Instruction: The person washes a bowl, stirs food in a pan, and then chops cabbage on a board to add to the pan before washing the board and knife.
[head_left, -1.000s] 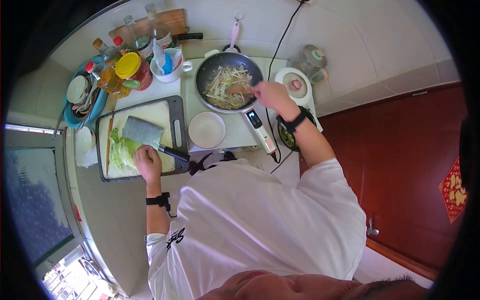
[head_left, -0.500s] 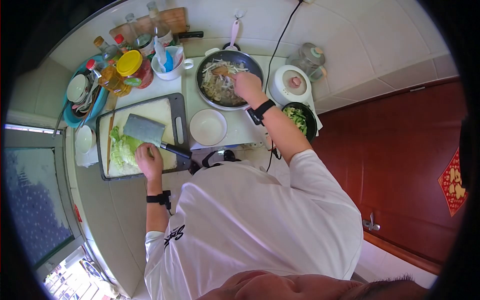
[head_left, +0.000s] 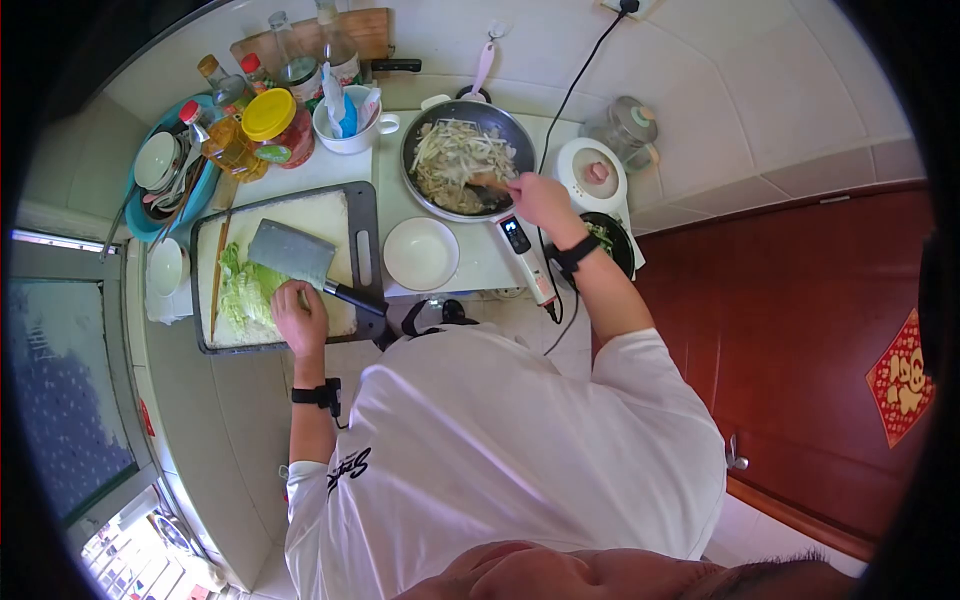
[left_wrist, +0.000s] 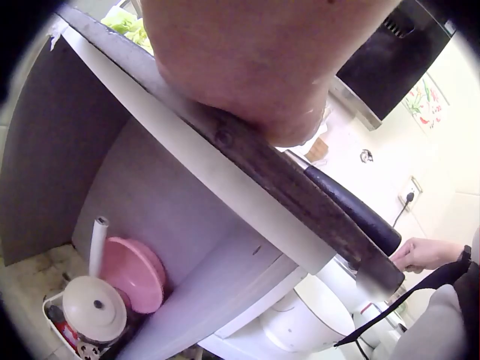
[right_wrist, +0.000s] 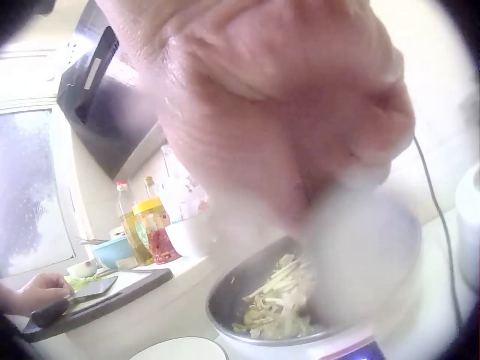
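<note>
My right hand point(head_left: 546, 207) grips the handle of a wooden spatula point(head_left: 487, 182), whose blade is down among pale strips and slices of food point(head_left: 455, 155) in a dark frying pan point(head_left: 514, 131). Steam or fogging blurs the right wrist view below that hand. At the near edge of the cutting board point(head_left: 330, 212), my left hand point(head_left: 300, 318) rests with loosely bent fingers beside pale green leafy cabbage point(head_left: 240, 290). A cleaver point(head_left: 292, 250) lies flat on the board just beyond that hand, black handle point(head_left: 355, 297) pointing right.
A white bowl point(head_left: 421, 254) stands between board and pan. Chopsticks point(head_left: 217, 275) lie along the board's left side. A lidded white cooker point(head_left: 592, 172) and a dark pan of greens point(head_left: 620, 240) stand right. Bottles, a yellow-lidded jar point(head_left: 270, 116) and a blue basin point(head_left: 203, 190) crowd the back left.
My right hand first swept the spatula to the pan's far left, then drew it back right, and the food has shifted. The left hand stays by the cabbage.
</note>
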